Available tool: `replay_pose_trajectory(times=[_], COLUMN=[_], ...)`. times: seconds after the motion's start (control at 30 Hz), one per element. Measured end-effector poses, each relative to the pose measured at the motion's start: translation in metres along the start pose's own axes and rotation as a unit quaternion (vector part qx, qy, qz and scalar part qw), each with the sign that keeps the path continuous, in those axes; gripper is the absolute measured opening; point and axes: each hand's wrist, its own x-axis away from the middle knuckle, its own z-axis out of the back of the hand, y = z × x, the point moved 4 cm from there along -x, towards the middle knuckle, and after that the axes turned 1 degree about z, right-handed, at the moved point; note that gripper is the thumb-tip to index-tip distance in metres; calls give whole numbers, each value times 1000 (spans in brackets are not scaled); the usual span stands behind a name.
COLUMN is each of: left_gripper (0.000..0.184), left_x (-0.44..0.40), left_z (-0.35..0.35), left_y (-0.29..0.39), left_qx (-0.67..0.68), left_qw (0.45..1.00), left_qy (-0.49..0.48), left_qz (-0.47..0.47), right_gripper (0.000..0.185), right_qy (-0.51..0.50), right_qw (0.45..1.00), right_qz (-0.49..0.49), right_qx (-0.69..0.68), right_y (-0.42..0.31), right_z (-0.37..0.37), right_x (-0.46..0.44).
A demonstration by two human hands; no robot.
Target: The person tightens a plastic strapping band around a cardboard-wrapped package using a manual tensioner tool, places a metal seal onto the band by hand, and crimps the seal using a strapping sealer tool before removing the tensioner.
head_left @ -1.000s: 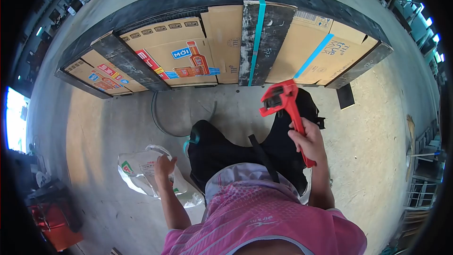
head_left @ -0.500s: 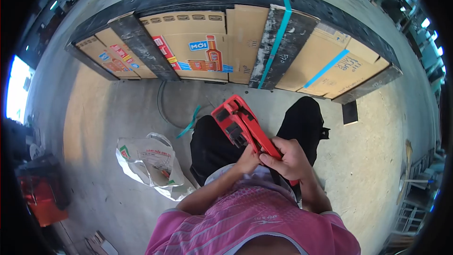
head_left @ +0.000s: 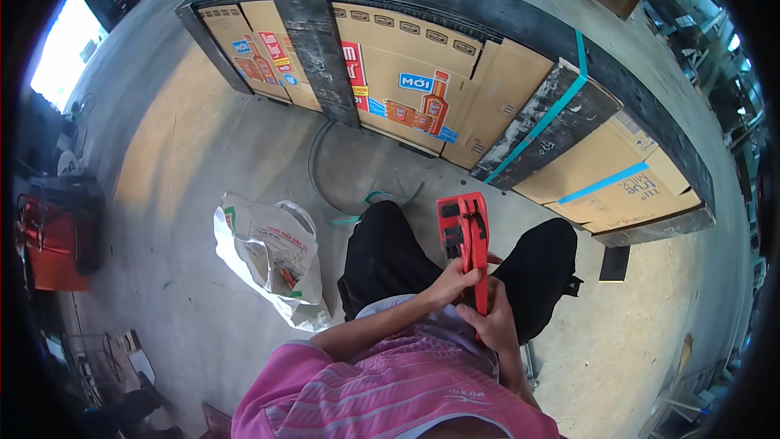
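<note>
In front of my body, between the knees, a red strapping tool [head_left: 465,232] with black parts stands with its head pointing away from me. My left hand [head_left: 452,283] is closed on its handle. Lower down on the same handle, my right hand [head_left: 494,321] is closed too. Beyond my knees stands a long black-framed crate [head_left: 317,53] with cardboard panels [head_left: 406,41]. A teal strap [head_left: 540,123] runs over the crate's top and down its front.
An open white plastic bag [head_left: 280,240] with small items inside sits on the floor to my left. A dark strap [head_left: 311,164] curls on the floor by the crate. A red machine [head_left: 53,236] is at the far left, a dark flat piece [head_left: 615,263] at the right.
My left hand has left the white bag and come to the red tool, which both hands now hold. The tool has turned more upright, and the view has swung round.
</note>
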Motion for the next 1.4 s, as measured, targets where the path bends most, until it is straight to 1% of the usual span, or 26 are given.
replay_pose_trajectory(times=[0.07, 0.13, 0.17, 0.23, 0.27, 0.3, 0.37, 0.4, 0.43, 0.5, 0.57, 0.6, 0.63, 0.67, 0.7, 0.77, 0.8, 0.87, 0.9, 0.93, 1.0, 1.03, 1.1, 1.17, 1.3, 1.4], left_gripper=[89, 80, 80, 84, 87, 87, 93, 97, 97, 81, 65, 58, 54, 56, 52, 63, 63, 72, 72, 68, 67, 66, 66, 68, 73, 86], left_x=[3, 10, 9, 9, 8, 5, -2, -2, -6, -14, -23, -28, -39, -57, -66, -109, -116, -137, -142, -144, -142, -141, -139, -148, -154, -168], left_z=[-7, 0, 3, -7, -15, -12, -12, -12, -6, 22, 40, 49, 55, 68, 60, 78, 76, 79, 89, 95, 98, 99, 92, 88, 80, 98], left_y=[6, 4, 8, 30, 45, 44, 41, 53, 73, 116, 184, 217, 250, 276, 308, 354, 368, 381, 376, 368, 364, 361, 367, 366, 362, 353], left_qx=[-28, -123, -123, -337, -430, -428, -584, -609, -624, -607, -666, -674, -632, -682, -678, -709, -703, -809, -804, -796, -789, -785, -763, -746, -710, -689], left_qw=[1000, 988, 988, 934, 893, 894, 799, 776, 764, 780, 721, 701, 711, 605, 543, 391, 393, 370, 376, 316, 275, 254, 353, 358, 363, 394], left_qy=[9, -13, -11, -81, -113, -113, -125, -132, -150, -75, 48, 128, 206, 222, 290, 313, 320, 313, 318, 331, 335, 337, 315, 303, 339, 360], left_qz=[-9, 93, 94, 89, 69, 72, -63, -94, -61, -128, -187, -195, -230, -344, -401, -496, -499, -334, -334, -397, -435, -453, -441, -472, -499, -490], right_gripper=[60, 45, 45, 31, 17, 17, 15, 16, 19, 32, 44, 54, 64, 72, 71, 61, 55, 42, 36, 31, 30, 31, 29, 32, 32, 32], right_qy=[-59, -123, -125, -118, -64, -64, 22, 69, 121, 140, 178, 147, 115, 60, 51, 172, 223, 193, 128, 80, 193, 218, 332, 349, 386, 383], right_qw=[998, 991, 991, 992, 992, 993, 991, 986, 978, 953, 927, 949, 968, 963, 949, 949, 939, 902, 866, 829, 792, 799, 771, 731, 713, 719], right_qz=[14, 31, 30, 37, 69, 66, 38, 22, -1, -23, 5, -7, -21, 1, 2, -20, -41, -109, -158, -216, -373, -382, -375, -458, -501, -504], right_qx=[-3, -35, -35, -33, -78, -80, -128, -150, -168, -269, -331, -278, -223, -261, -311, -263, -259, -371, -456, -510, -443, -409, -392, -365, -302, -287], right_y=[-4, -5, -3, 2, -2, 4, 24, 32, 39, 29, 31, 37, 46, 46, 45, 84, 104, 158, 183, 206, 214, 226, 268, 363, 353, 339], right_z=[3, 0, 1, 5, 2, 3, 22, 35, 55, 99, 141, 171, 200, 215, 226, 266, 278, 280, 276, 266, 227, 219, 208, 233, 199, 193], right_x=[-8, -11, -10, -3, -1, -1, -2, 0, 0, 8, 13, 20, 31, 42, 53, 83, 95, 116, 125, 136, 154, 177, 217, 283, 278, 254])
